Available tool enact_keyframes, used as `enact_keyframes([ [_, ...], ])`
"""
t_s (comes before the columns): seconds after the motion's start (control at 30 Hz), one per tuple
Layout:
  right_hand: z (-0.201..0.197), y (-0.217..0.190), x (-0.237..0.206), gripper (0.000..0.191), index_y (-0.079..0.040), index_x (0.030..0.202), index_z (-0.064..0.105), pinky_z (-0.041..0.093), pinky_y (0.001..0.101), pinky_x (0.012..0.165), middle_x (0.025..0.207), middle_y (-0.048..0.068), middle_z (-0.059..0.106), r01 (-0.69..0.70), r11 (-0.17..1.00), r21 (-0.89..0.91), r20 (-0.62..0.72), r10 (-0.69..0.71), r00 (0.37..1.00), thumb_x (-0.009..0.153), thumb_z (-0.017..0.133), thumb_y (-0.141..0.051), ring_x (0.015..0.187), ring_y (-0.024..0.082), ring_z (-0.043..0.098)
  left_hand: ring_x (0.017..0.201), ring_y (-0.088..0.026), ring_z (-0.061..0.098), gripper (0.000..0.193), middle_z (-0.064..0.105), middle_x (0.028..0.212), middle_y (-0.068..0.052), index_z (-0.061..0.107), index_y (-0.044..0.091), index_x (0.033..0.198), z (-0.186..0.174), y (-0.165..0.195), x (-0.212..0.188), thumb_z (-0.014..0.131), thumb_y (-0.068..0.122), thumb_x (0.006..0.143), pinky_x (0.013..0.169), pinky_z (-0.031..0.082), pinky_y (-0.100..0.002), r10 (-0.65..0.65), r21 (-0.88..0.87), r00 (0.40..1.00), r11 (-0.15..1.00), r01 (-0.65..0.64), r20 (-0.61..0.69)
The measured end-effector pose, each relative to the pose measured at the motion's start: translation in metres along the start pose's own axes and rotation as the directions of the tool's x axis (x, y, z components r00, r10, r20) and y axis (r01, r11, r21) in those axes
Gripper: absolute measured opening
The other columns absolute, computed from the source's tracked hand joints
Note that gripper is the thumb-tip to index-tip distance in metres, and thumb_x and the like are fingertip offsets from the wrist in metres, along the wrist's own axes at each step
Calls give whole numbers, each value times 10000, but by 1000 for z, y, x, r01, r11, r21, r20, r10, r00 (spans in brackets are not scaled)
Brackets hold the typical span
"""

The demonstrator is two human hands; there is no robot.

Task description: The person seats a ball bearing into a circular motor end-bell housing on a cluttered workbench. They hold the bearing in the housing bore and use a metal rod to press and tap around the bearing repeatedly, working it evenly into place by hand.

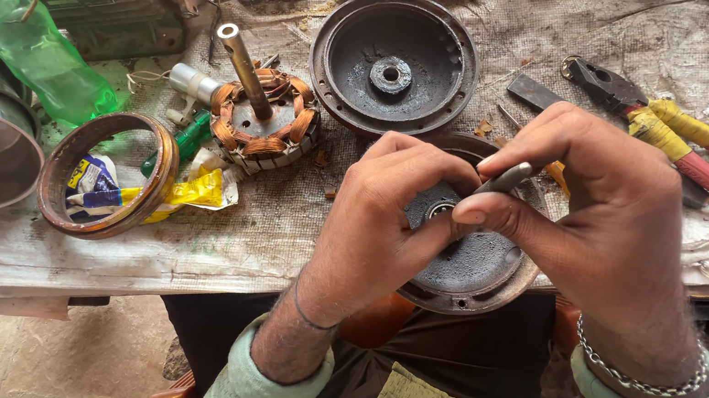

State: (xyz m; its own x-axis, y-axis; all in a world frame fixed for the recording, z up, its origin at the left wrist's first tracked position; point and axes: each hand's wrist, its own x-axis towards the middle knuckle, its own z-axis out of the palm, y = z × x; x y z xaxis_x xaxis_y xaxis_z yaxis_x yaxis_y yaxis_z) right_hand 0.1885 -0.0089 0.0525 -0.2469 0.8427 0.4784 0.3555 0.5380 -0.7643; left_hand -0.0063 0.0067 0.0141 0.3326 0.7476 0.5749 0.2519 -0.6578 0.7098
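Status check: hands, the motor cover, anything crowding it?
Left hand steadies round dark metal motor cover. Right hand pinches small grey metal tool over hub. Red-handled pliers close by, apart.

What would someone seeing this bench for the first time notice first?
Most likely the two hands at centre: the left hand steadies a round, greasy motor cover at the table's near edge, while the right hand pinches a small grey metal piece over its hub. Left of them stands a copper-wound stator with its shaft tilted up, and red-handled pliers lie at the upper right.
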Motion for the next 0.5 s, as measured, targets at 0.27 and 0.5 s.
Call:
enact_keyframes([
  [0.27,-9,-24,6,305,19,1123,693,565,266,825,1005,89,728,-85,992,-97,85,93,992,826,695,88,945,147,712,1109,-270,669,377,751,1112,-68,675,45,1286,3,-8,-5,724,-13,917,999,561,-368,26,-74,995,997,-19,93],
  [0.5,-5,-13,2,244,-21,1047,700,561,256,860,949,68,717,-3,998,-61,11,4,1000,853,846,2,893,116,691,1058,-299,649,425,705,1076,-116,644,20,1150,-3,0,1,809,78,763,937,517,-409,18,-159,998,987,-9,56],
])
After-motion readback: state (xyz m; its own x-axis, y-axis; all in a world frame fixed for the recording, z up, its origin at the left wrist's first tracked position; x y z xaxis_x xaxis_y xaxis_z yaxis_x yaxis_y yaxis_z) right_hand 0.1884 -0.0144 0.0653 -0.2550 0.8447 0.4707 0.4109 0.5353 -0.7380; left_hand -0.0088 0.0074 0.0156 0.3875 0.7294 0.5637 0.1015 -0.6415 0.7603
